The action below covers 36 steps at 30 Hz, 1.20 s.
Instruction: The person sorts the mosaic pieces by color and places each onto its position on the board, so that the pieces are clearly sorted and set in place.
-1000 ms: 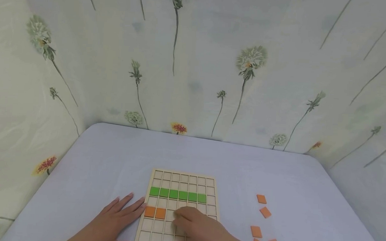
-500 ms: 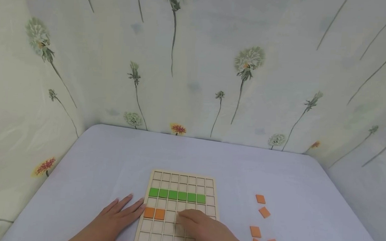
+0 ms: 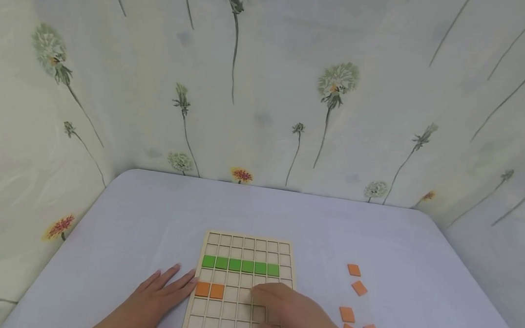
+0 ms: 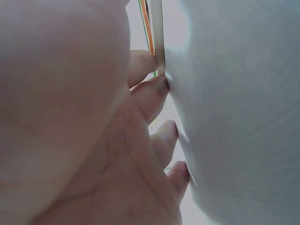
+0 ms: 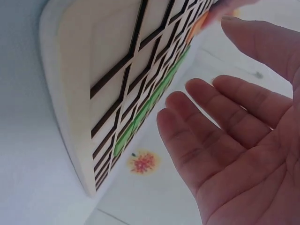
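The right hand (image 3: 291,307) hovers over the right part of the wooden grid board (image 3: 228,310), its fingers relaxed and softly bent, the thumb well parted from them, the palm bare and holding nothing. The right wrist view gives us a gap between those fingertips and the board's surface!

Over on the other side, the left hand (image 3: 160,296) lies with fingers spread and relaxed, fingertips down on the table (image 3: 154,223), and at least one of them right up against the board's left edge.

And what a line-up on that board, lying flat near the table's front! Six green tiles (image 3: 247,266) run side by side along the third row from the far edge, starting at the left. Two rows nearer, a pair of orange tiles (image 3: 217,291) fills the first two cells from the left.

Look out to the right of the board: five loose orange tiles (image 3: 359,288) lie scattered on the table, set at various angles. Behind it all stands a pale backdrop (image 3: 263,149), printed with dandelions and red-and-yellow flowers.
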Each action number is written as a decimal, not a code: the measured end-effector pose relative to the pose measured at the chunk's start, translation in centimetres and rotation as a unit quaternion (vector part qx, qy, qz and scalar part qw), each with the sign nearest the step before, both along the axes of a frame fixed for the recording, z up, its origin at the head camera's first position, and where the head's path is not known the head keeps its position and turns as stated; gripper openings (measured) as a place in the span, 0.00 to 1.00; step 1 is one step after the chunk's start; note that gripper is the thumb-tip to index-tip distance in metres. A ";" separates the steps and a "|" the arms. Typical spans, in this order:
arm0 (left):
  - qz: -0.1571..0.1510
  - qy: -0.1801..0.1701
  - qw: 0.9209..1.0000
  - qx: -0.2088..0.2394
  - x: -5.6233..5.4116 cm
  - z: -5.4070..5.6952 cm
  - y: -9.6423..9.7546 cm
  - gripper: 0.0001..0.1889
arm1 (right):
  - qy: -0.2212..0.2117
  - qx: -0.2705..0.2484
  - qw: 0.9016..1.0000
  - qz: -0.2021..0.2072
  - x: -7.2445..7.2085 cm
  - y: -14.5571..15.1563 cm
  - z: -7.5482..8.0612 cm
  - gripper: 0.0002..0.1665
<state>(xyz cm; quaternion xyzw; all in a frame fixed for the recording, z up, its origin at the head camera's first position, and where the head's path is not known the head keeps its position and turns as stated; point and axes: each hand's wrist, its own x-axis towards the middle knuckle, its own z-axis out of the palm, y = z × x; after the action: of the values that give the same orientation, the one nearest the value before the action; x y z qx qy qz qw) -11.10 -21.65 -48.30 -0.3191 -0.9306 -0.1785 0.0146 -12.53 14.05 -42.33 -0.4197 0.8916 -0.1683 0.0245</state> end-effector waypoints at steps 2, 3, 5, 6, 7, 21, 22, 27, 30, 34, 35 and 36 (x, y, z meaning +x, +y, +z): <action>0.004 -0.016 1.000 0.004 0.0 0.0 0.0 0.50 | 0.005 0.002 1.000 -0.009 0.1 0.2 0.1 0.27; 0.006 -0.024 1.000 0.005 0.0 0.1 0.1 0.50 | 0.007 0.003 1.000 -0.015 0.1 0.4 0.1 0.27; 0.009 -0.042 0.999 0.011 0.0 0.1 0.1 0.51 | 0.004 0.007 1.000 -0.026 0.1 0.6 0.1 0.27; 0.010 -0.049 0.999 0.011 0.0 0.1 0.1 0.51 | 0.000 0.008 0.999 -0.032 0.1 0.7 0.2 0.28; 0.010 -0.056 0.998 0.011 0.0 0.2 0.1 0.51 | -0.006 0.008 0.999 -0.038 0.1 0.8 0.2 0.27; 0.005 -0.028 1.000 0.004 0.0 0.0 0.0 0.51 | 0.016 0.009 0.998 -0.057 0.3 3.7 0.1 0.29; 0.005 -0.023 1.000 0.003 0.0 -0.1 0.0 0.51 | 0.015 0.012 0.998 -0.059 0.3 3.9 0.2 0.29; 0.006 -0.028 1.000 -0.002 0.0 -0.1 0.0 0.51 | -0.017 0.042 0.994 -0.095 0.7 4.8 0.9 0.30; 0.009 -0.029 1.000 -0.002 0.0 -0.2 0.0 0.51 | -0.003 0.048 0.994 -0.101 0.9 5.3 1.1 0.31; 0.007 -0.008 1.000 -0.003 0.0 -0.3 0.1 0.51 | 0.053 0.037 0.993 -0.097 1.2 6.3 0.8 0.30; 0.005 0.000 1.000 -0.003 0.0 -0.4 0.1 0.50 | 0.065 0.035 0.993 -0.096 1.3 6.6 0.7 0.30; 0.003 0.005 1.000 -0.004 0.0 -0.4 0.1 0.50 | 0.069 0.036 0.992 -0.100 1.4 6.8 0.6 0.30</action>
<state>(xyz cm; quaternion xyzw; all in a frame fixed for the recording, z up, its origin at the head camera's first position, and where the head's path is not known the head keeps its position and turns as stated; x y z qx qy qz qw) -11.06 -21.57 -48.69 -0.3168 -0.9323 -0.1735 0.0190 -11.17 20.82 -41.74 -0.3375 0.9342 -0.1085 -0.0391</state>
